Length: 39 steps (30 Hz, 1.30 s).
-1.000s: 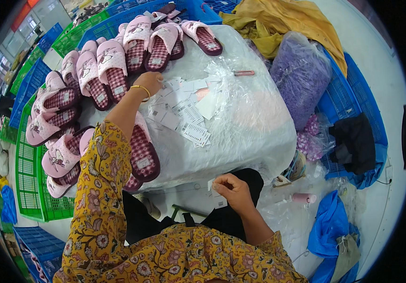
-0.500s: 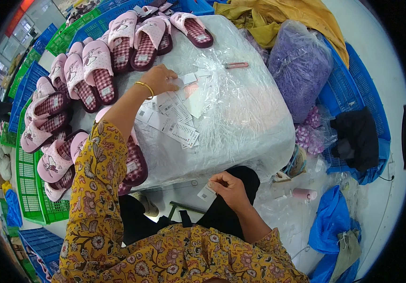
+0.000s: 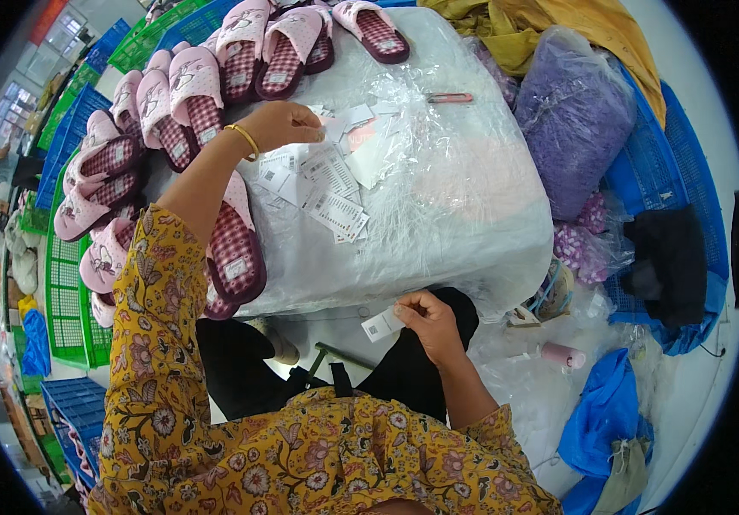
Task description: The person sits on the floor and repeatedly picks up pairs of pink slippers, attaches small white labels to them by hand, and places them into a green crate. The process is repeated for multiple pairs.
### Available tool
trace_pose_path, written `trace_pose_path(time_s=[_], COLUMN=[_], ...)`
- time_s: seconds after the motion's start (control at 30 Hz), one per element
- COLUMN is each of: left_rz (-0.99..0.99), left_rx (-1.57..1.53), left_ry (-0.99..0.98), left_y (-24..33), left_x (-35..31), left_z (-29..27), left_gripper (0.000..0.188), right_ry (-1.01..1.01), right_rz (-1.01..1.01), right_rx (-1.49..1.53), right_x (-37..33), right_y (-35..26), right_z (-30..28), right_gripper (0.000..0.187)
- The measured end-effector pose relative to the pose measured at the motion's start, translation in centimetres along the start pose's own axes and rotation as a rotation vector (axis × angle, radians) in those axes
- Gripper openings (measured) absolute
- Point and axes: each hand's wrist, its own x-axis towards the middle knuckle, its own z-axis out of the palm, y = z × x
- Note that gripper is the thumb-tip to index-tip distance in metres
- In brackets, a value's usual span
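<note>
Left hand [image 3: 288,124]: stretched over the counter [image 3: 472,215], fingertips pinched on a tag in the pile of white paper tags [image 3: 327,180].
Right hand [image 3: 430,318]: at the lap, grip closed on one white tag [image 3: 382,324].
Step, judged: tagging slippers [image 3: 189,86]; a slipper must come to hand.
Packages: purple bag [image 3: 571,120] right; blue bag [image 3: 601,421] lower right.

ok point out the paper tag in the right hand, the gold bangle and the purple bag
paper tag [image 3: 381,325], head view, middle of the white slip pinched in the right hand
gold bangle [image 3: 245,139], head view, band across the left wrist
purple bag [image 3: 571,120], head view, middle of its clear-wrapped bulging front
</note>
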Motion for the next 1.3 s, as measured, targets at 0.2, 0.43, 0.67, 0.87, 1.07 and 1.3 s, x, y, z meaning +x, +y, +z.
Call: trace_pose_path(time_s=[0.2, 0.43, 0.67, 0.87, 1.07, 1.3], left_rz=[-0.019, -0.258, -0.363, -0.358, -0.455, -0.425], left_rx=[0.133, 0.395, 0.189, 0.057, 0.073, 0.159], left_ry=[0.2, 0.243, 0.282, 0.388, 0.281, 0.336], left_y=[-1.3, -7.6, -7.7, -8.8, -7.5, -5.7], left_x=[-3.4, -3.0, -0.2, 0.3, 1.1, 0.5], left_z=[0.7, 0.5, 1.2, 1.9, 1.5, 1.8], left_gripper=[0.044, 0.034, 0.04, 0.034, 0.04, 0.045], right_ry=[-0.204, -0.369, -0.298, -0.289, -0.24, -0.24], right_rz=[0.031, 0.022, 0.05, 0.053, 0.078, 0.087], right_rx=[0.233, 0.447, 0.411, 0.428, 0.417, 0.39], right_x=[1.1, 1.4, 1.5, 1.7, 2.0, 2.1], right_y=[1.5, 1.8, 1.5, 1.3, 1.5, 1.6], right_z=[-1.2, -2.1, -1.8, -1.8, -1.4, -1.2], right_gripper=[0.009, 0.011, 0.011, 0.011, 0.011, 0.01])
